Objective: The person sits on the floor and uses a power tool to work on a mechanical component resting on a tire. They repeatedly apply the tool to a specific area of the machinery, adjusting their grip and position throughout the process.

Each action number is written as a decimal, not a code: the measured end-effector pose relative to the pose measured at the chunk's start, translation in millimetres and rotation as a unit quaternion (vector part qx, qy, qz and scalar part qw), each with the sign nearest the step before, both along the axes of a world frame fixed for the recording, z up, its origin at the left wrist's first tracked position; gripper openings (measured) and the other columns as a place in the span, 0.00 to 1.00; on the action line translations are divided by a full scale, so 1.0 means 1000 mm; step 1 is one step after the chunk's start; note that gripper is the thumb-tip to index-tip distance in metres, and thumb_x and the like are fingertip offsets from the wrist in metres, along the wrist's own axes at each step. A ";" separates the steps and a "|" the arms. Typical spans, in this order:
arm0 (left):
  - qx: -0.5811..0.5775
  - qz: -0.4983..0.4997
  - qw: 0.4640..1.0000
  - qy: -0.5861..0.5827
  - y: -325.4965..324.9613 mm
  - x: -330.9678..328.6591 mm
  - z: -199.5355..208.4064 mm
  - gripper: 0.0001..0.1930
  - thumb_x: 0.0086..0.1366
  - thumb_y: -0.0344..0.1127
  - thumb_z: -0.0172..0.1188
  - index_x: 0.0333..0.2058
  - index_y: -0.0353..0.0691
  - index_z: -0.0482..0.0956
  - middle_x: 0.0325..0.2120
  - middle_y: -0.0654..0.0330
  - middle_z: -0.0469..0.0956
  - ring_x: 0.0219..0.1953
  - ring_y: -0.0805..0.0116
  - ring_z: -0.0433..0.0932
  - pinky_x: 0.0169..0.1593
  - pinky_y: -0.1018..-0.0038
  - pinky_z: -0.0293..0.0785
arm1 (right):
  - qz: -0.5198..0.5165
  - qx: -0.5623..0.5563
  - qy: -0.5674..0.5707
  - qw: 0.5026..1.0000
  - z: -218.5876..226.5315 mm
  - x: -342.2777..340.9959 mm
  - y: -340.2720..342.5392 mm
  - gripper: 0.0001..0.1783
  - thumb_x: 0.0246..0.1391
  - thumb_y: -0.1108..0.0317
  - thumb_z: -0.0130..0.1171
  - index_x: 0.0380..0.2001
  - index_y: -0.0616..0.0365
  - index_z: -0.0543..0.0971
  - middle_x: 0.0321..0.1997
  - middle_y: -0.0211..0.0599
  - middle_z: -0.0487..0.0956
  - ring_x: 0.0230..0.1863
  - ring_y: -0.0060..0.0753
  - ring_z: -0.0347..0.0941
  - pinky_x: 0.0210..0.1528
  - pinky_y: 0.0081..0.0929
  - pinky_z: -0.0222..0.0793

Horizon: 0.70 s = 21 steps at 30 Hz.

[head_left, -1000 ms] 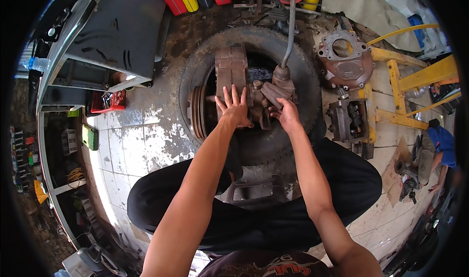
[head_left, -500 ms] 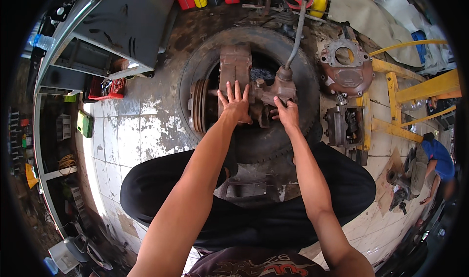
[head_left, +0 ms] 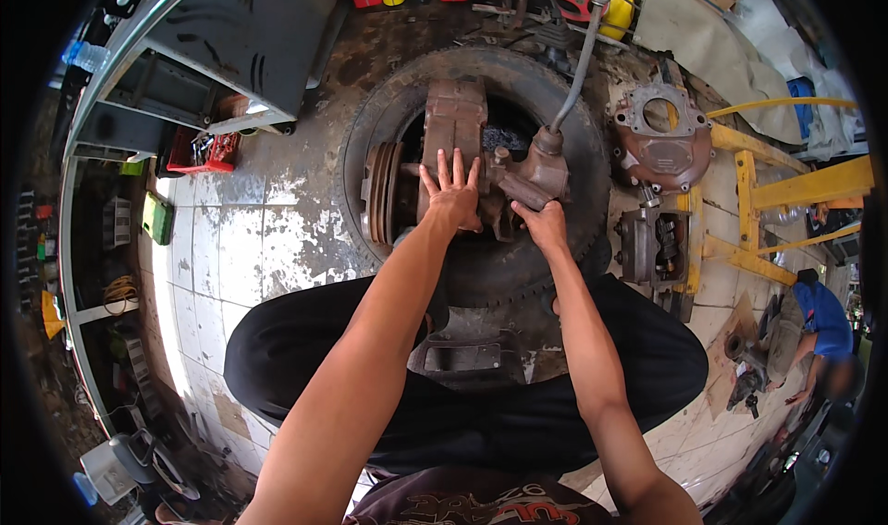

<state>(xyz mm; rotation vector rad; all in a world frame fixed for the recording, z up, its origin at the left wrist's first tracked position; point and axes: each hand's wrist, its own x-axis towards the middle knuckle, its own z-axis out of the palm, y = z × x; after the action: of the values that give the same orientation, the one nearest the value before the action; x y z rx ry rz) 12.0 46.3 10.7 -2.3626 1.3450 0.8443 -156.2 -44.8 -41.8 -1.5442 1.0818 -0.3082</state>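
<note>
A rusty brown gearbox [head_left: 452, 123] lies inside a large black tyre [head_left: 375, 109] on the floor. My left hand [head_left: 451, 203] rests on the gearbox with its fingers spread, holding nothing. Right of it sits a gear lever housing [head_left: 546, 171], from which a long grey gear lever [head_left: 581, 72] rises at a slant. My right hand [head_left: 544, 226] grips the near edge of that housing, thumb on the upper side; the other fingers are mostly hidden. A grooved round drum [head_left: 381, 192] stands at the gearbox's left end.
A brown bell housing [head_left: 662, 141] and an open metal gear case [head_left: 654, 245] lie right, beside a yellow stand [head_left: 746, 187]. A metal cabinet [head_left: 222, 44] and a red tool crate [head_left: 203, 150] stand left. Another person in a blue shirt [head_left: 823, 317] is at far right.
My right hand has shifted from resting beside the housing to gripping its near edge, which now shows more of its face. The left hand stays on the gearbox; the whole view has shifted slightly.
</note>
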 end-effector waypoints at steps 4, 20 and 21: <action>0.000 0.002 1.000 -0.003 0.004 0.002 -0.001 0.73 0.40 0.60 0.76 0.73 0.48 0.31 0.73 0.43 0.25 0.71 0.31 0.20 0.63 0.24 0.25 | -0.081 0.080 -0.038 0.993 0.005 0.009 0.004 0.14 0.57 0.61 0.66 0.38 0.62 0.82 0.28 0.32 0.82 0.23 0.22 0.75 0.22 0.24 0.70; 0.002 -0.003 1.000 -0.001 0.005 0.001 0.001 0.71 0.43 0.62 0.75 0.73 0.47 0.31 0.73 0.44 0.25 0.72 0.32 0.20 0.63 0.24 0.26 | 0.095 -0.123 0.282 0.947 0.010 0.039 0.014 0.37 0.61 0.42 0.45 0.40 0.73 0.82 0.46 0.70 0.79 0.51 0.65 0.76 0.58 0.49 0.68; -0.003 -0.005 1.000 -0.006 0.001 0.002 0.003 0.71 0.43 0.62 0.74 0.73 0.47 0.31 0.73 0.44 0.26 0.72 0.32 0.20 0.63 0.24 0.26 | 0.108 -0.106 0.266 0.952 0.007 0.039 0.004 0.36 0.60 0.43 0.46 0.40 0.73 0.82 0.46 0.70 0.78 0.51 0.67 0.75 0.59 0.49 0.68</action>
<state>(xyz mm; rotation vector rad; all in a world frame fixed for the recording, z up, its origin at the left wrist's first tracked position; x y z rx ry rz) 13.7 47.7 13.9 -2.3600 1.3552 0.8230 -117.1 -40.5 -34.4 -1.9859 1.3042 0.1626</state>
